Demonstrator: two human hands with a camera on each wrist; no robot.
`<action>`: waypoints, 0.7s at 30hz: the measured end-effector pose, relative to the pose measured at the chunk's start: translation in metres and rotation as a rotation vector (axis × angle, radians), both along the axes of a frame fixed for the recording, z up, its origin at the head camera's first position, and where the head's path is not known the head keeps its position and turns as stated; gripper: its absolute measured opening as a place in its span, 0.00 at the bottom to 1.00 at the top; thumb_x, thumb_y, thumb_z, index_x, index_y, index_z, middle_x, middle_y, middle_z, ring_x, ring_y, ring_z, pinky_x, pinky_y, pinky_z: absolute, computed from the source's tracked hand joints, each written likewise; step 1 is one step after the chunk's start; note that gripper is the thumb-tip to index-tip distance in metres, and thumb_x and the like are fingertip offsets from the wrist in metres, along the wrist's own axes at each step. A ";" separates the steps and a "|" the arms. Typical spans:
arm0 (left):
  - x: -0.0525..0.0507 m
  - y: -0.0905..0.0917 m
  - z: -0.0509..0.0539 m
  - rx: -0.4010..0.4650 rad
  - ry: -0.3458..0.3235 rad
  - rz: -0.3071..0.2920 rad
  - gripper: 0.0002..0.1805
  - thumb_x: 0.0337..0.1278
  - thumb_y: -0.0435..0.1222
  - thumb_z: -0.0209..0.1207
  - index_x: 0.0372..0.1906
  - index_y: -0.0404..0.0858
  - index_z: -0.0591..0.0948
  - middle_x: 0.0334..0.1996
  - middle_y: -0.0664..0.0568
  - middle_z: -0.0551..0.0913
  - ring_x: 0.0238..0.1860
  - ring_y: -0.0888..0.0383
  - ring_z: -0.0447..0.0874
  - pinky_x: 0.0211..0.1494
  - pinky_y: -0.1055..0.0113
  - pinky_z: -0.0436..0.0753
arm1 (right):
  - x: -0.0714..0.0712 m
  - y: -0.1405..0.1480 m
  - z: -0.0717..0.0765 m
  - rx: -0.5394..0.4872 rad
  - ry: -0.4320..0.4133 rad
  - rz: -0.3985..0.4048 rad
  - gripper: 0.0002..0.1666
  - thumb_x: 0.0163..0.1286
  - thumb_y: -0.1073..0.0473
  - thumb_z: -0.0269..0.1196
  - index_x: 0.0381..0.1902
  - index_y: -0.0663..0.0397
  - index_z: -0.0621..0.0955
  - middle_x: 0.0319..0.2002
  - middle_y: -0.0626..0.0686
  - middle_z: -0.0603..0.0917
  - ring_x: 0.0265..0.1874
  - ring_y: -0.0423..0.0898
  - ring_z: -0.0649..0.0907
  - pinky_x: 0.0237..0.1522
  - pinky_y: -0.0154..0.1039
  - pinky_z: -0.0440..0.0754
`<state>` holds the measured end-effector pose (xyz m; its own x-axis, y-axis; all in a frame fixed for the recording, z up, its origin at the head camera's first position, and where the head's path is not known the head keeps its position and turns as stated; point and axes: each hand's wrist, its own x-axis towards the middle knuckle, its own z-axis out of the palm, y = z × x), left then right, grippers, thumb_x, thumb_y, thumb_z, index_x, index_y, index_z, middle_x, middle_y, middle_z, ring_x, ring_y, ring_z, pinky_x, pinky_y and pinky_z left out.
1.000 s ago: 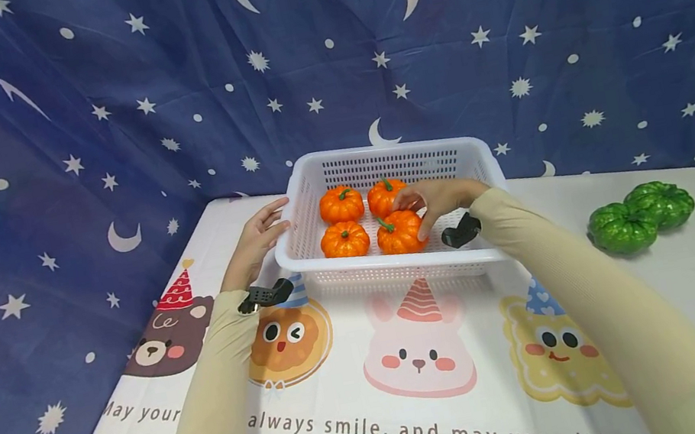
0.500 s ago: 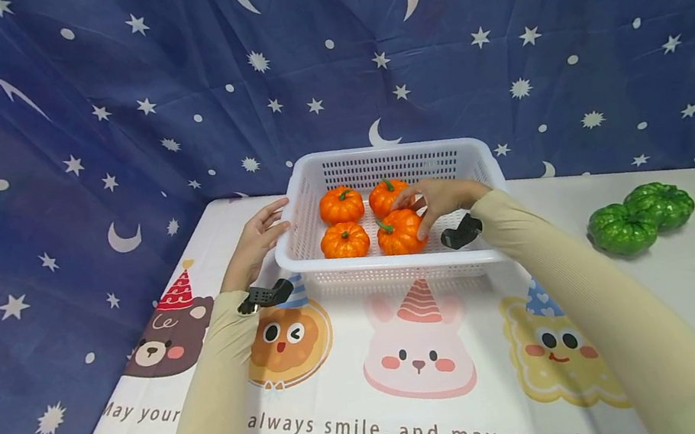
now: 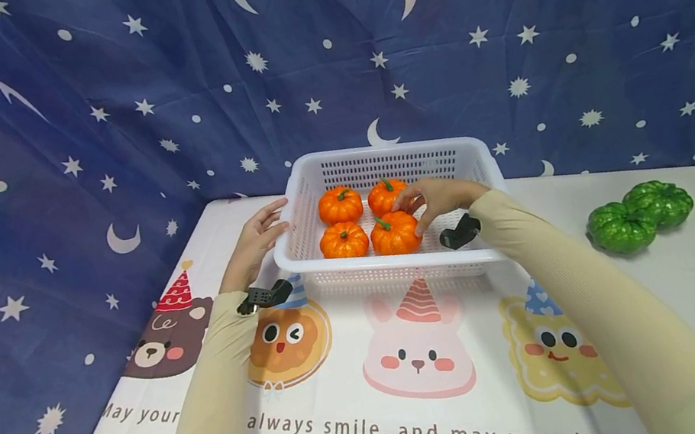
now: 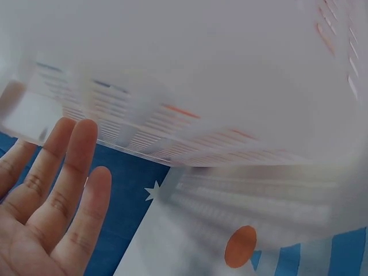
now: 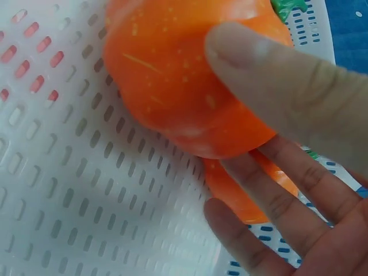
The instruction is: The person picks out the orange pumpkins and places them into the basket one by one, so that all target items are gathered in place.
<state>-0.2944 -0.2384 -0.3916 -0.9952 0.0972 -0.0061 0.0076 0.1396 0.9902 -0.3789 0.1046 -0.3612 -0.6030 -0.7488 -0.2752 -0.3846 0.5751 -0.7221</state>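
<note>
Four-sided and white, a plastic basket (image 3: 498,237) holds several small orange pumpkins with green stems. My right hand (image 3: 445,196) reaches into it around the front-right pumpkin (image 3: 395,234), thumb on its near right side and fingers toward its back. In the right wrist view the thumb (image 5: 270,69) lies across this pumpkin (image 5: 167,75), and some fingertips are hidden behind it. Another pumpkin (image 3: 387,193) sits just behind. At the basket's left rim, my left hand (image 3: 254,241) touches with extended fingers; the left wrist view shows those fingers (image 4: 77,149) nearly straight beside the wall.
On the right side of the table lie green pumpkin-shaped gourds (image 3: 622,228) side by side. The other pumpkins, one back left (image 3: 340,205) and one front left (image 3: 343,241), stand in the basket. A blue star-patterned curtain (image 3: 317,44) hangs behind the white printed tablecloth (image 3: 425,420).
The front-right pumpkin has shifted slightly left within the basket, with my right thumb following it. My left hand has stayed at the rim.
</note>
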 end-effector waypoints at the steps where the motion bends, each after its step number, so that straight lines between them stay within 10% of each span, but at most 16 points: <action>1: 0.000 0.000 0.000 0.001 0.001 0.000 0.31 0.64 0.32 0.53 0.71 0.40 0.61 0.57 0.48 0.69 0.46 0.68 0.74 0.44 0.80 0.78 | -0.001 0.001 0.000 -0.008 0.005 0.005 0.35 0.47 0.68 0.73 0.55 0.67 0.74 0.57 0.65 0.75 0.58 0.61 0.75 0.62 0.53 0.73; 7: 0.000 0.000 0.001 -0.006 0.016 -0.002 0.30 0.64 0.33 0.54 0.70 0.40 0.62 0.56 0.49 0.70 0.47 0.67 0.74 0.45 0.78 0.78 | -0.005 0.005 -0.002 -0.069 0.035 0.062 0.35 0.43 0.57 0.77 0.51 0.60 0.78 0.50 0.58 0.81 0.50 0.54 0.80 0.54 0.46 0.79; 21: 0.002 0.001 0.002 -0.012 0.018 0.003 0.30 0.63 0.33 0.54 0.69 0.39 0.62 0.56 0.49 0.71 0.47 0.67 0.74 0.45 0.79 0.78 | 0.000 0.001 -0.001 -0.005 0.070 -0.005 0.30 0.49 0.69 0.72 0.52 0.67 0.76 0.50 0.65 0.79 0.51 0.58 0.80 0.54 0.48 0.80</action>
<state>-0.2921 -0.2371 -0.3899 -0.9955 0.0945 0.0108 0.0251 0.1517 0.9881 -0.3789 0.1055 -0.3623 -0.6243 -0.7470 -0.2284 -0.4313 0.5734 -0.6965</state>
